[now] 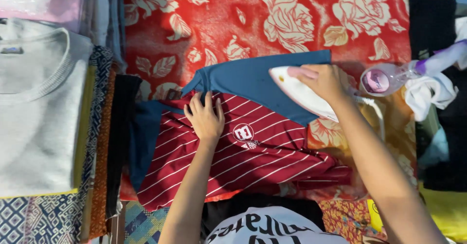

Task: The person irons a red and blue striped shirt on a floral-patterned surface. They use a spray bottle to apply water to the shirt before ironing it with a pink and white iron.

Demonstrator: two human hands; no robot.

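Currently right hand (325, 81) is gripping iron (301, 95), nose pointing toward blanket's (160, 15) left edge, seemingly; left hand (205, 119) is lying flat, fingers spread, on striped shirt (253, 159).

One iron (301, 94), one striped shirt (253, 161), one spray bottle (389, 78), one grey sweater (36, 108), two hands: left (205, 119), right (323, 82).

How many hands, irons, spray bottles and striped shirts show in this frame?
Hands: 2, left hand flat on the shirt, right hand on the iron
Irons: 1, iron on the blue sleeve
Spray bottles: 1, bottle
Striped shirts: 1, shirt
Total: 5
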